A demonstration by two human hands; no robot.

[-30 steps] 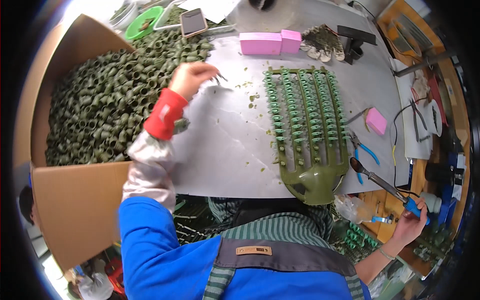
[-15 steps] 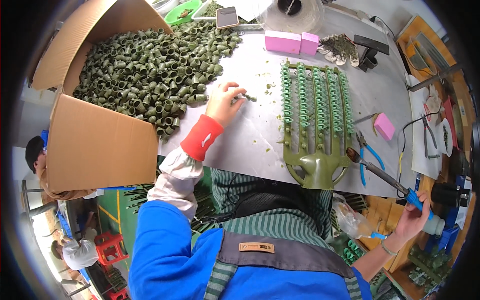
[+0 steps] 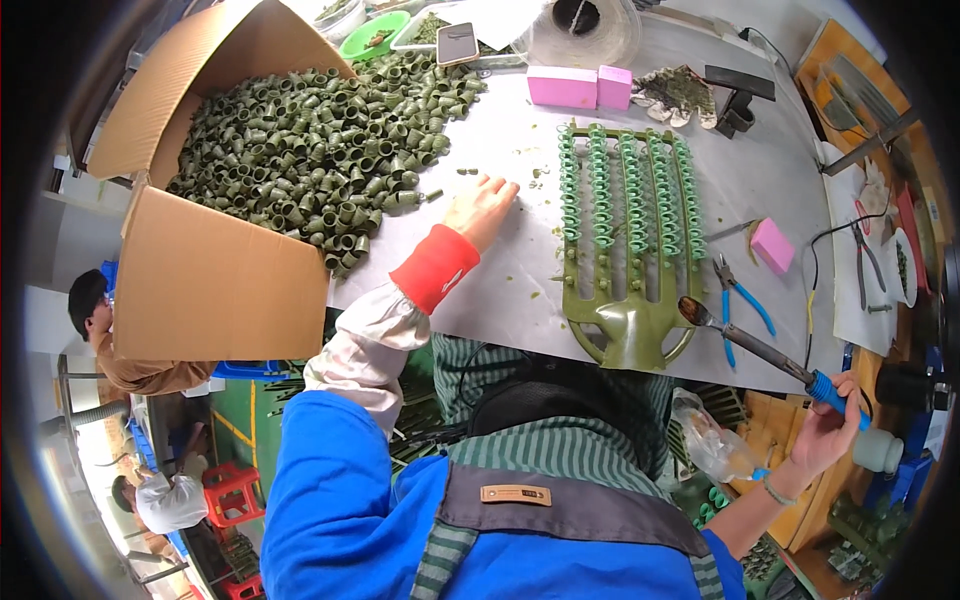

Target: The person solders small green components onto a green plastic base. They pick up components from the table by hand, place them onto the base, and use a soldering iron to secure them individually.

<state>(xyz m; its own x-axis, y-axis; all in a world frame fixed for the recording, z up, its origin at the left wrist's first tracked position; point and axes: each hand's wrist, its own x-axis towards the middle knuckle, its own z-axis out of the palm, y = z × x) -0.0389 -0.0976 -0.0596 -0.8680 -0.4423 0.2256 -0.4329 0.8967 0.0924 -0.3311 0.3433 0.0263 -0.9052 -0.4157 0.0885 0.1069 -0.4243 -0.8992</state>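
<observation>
My left hand [image 3: 482, 212], in a red cuff, is low over the table between the heap of small olive-green plastic caps [image 3: 300, 150] and the green rack. Its fingers are bent and pressed together; what they hold, if anything, is hidden beneath them. Beside the fingers lies a small dark green piece [image 3: 467, 171]. At the right, my right hand [image 3: 828, 425] grips the blue handle of a soldering iron [image 3: 755, 350]. The iron's broad brown tip is over the lower right end of the olive rack [image 3: 632, 325], which carries rows of light-green coiled clips [image 3: 600, 190].
A large cardboard box [image 3: 220, 270] backs the heap. Blue-handled pliers [image 3: 738, 305] and a pink block [image 3: 772, 245] lie right of the rack. Beyond are pink blocks [image 3: 562, 87], a stained glove [image 3: 675, 97] and a phone [image 3: 457, 44]. People sit at far left.
My left hand has moved slightly right, and the small dark piece beside it has come into view. The right hand still holds the iron in nearly the same place. The whole view has shifted slightly.
</observation>
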